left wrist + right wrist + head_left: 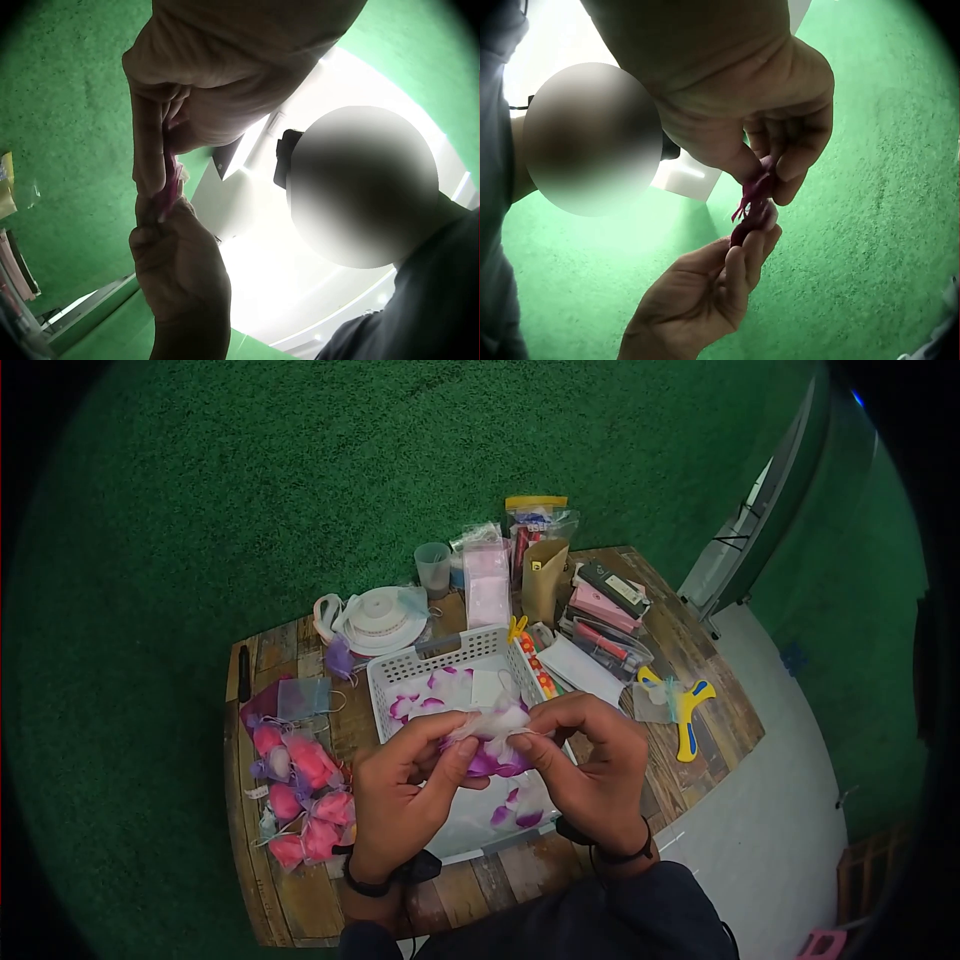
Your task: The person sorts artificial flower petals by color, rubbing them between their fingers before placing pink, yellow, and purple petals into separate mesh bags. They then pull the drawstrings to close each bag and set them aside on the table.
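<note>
Over the white basket (390, 670), both hands meet at a soft bunch of white-and-purple petals (497, 748). My left hand (415, 775) pinches its left side between thumb and fingers. The right hand (590, 750) pinches the other side, thumb on top. Sheer whitish material rises above the fingers. In the right wrist view the bunch (756, 199) looks dark pink, with thin strands hanging between the two hands. The left wrist view shows only a narrow edge of the bunch (172, 191); fingers hide the rest. Loose purple-edged petals (517, 810) lie on the basket's bottom.
Sheer pouches with pink contents (310, 760) crowd the table's left. Behind them are a ribbon roll (380, 620) and a clear cup (433, 568). Plastic packets (487, 585), a brown paper bag (543, 580) and small boxes (610, 600) stand behind the basket. A yellow-blue three-armed object (688, 715) lies right.
</note>
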A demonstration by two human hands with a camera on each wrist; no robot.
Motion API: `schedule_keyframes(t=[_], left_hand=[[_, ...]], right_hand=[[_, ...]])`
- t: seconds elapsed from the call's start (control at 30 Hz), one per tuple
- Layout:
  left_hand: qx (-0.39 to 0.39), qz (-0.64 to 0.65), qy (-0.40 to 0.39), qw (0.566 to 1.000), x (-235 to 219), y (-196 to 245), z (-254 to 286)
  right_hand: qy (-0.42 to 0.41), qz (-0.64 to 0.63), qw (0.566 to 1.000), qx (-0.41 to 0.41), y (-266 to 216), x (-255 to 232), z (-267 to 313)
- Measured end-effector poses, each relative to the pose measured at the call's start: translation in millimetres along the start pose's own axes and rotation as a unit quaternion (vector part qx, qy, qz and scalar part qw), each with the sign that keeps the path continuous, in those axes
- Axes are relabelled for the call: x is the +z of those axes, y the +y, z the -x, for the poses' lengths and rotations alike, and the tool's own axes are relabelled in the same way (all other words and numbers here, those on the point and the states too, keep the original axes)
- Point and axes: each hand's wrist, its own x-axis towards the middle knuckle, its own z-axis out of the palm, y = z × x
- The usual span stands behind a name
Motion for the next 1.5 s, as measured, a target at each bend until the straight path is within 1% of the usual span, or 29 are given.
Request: schedule_keyframes(t=[0.07, 0.13, 0.17, 0.2, 0.23, 0.27, 0.3, 0.33, 0.4, 0.43, 0.5, 0.63, 0.7, 0.73, 0.8, 0.83, 0.9, 0.93, 1.0, 1.03, 1.1, 1.13, 1.2, 1.23, 1.3, 1.33, 1.4, 1.43, 1.5], left_hand=[[-0.004, 0.001, 0.008, 1.0, 0, 3, 0], [-0.008, 0.002, 0.019, 1.0, -1, 4, -1], [0.003, -0.007, 0.017, 1.0, -1, 5, -2], [0.015, -0.017, 0.015, 1.0, -2, 5, -2], [0.014, -0.018, 0.016, 1.0, -2, 5, -2], [0.018, -0.022, 0.017, 0.999, -1, 4, -2], [0.022, -0.027, 0.016, 0.999, -1, 3, -2], [0.021, -0.027, 0.015, 0.999, -2, -1, -1], [0.061, -0.114, 0.011, 0.992, -6, -9, 2], [0.061, -0.114, 0.011, 0.992, -4, -7, 2], [0.065, -0.096, 0.004, 0.993, 2, 1, 3], [0.068, -0.137, -0.015, 0.988, 0, 1, 3], [0.087, -0.13, -0.017, 0.988, 1, 2, 1], [0.087, -0.13, -0.018, 0.988, -1, 2, 0], [0.07, -0.161, -0.04, 0.984, -6, 3, 1], [0.07, -0.161, -0.041, 0.984, -4, 3, 1], [0.065, -0.048, -0.029, 0.996, 1, 4, 2], [0.065, -0.048, -0.029, 0.996, 2, 3, 3], [0.024, -0.045, 0.001, 0.999, 3, 2, 5], [0.024, -0.045, 0.001, 0.999, 3, 2, 4], [0.001, -0.022, 0.009, 1.0, 3, 2, 3], [0.001, -0.022, 0.01, 1.0, 3, 2, 3], [0.036, -0.017, 0.025, 0.999, 3, 2, 2], [0.036, -0.017, 0.025, 0.999, 3, 1, 2], [0.05, -0.032, 0.051, 0.997, 3, -2, 1], [0.05, -0.032, 0.052, 0.997, 3, -2, 1], [0.052, -0.054, 0.057, 0.996, 2, -3, 1], [0.052, -0.054, 0.057, 0.996, 3, -2, 1], [0.067, -0.055, 0.065, 0.994, 7, -1, 0]], right_hand=[[0.005, -0.01, 1.0, -0.004, 1, -3, 2], [0.017, -0.05, 0.998, -0.031, 1, -9, 6], [0.015, -0.051, 0.998, -0.031, -4, -11, 9], [-0.026, -0.146, 0.989, 0.019, -11, -13, 13], [-0.066, -0.239, 0.966, 0.069, -16, -14, 16], [-0.102, -0.249, 0.96, 0.082, -17, -13, 18], [-0.101, -0.249, 0.959, 0.084, -16, -10, 18], [-0.086, -0.21, 0.97, 0.083, -15, -5, 16], [-0.04, -0.139, 0.986, 0.083, -9, 2, 12], [-0.04, -0.139, 0.986, 0.083, -7, 3, 11], [-0.015, -0.062, 0.996, 0.059, -4, 4, 7], [0.002, -0.055, 0.995, 0.081, -2, 5, 6], [0.03, -0.049, 0.998, 0.027, 3, 7, 6], [0.03, -0.049, 0.998, 0.027, 3, 7, 6], [0.038, -0.031, 0.999, 0.0, 3, 7, 6], [0.039, -0.031, 0.999, 0.001, 3, 7, 6], [0.03, -0.028, 0.999, -0.01, 3, 6, 5], [0.031, -0.028, 0.999, -0.01, 4, 7, 5], [0.035, -0.033, 0.998, -0.027, 6, 7, 3], [0.036, -0.033, 0.998, -0.027, 5, 7, 3], [0.035, -0.03, 0.999, -0.007, 5, 7, 3], [0.034, -0.03, 0.999, -0.008, 4, 7, 4], [0.019, -0.041, 0.996, 0.08, 1, 6, 7], [0.019, -0.04, 0.996, 0.08, 1, 4, 8], [0.018, -0.087, 0.989, 0.115, 2, 2, 10], [0.018, -0.087, 0.989, 0.115, 2, 2, 11], [0.055, -0.152, 0.977, 0.137, 2, 3, 15], [0.056, -0.152, 0.977, 0.138, 1, 3, 16], [0.094, -0.227, 0.958, 0.15, -2, 4, 19]])
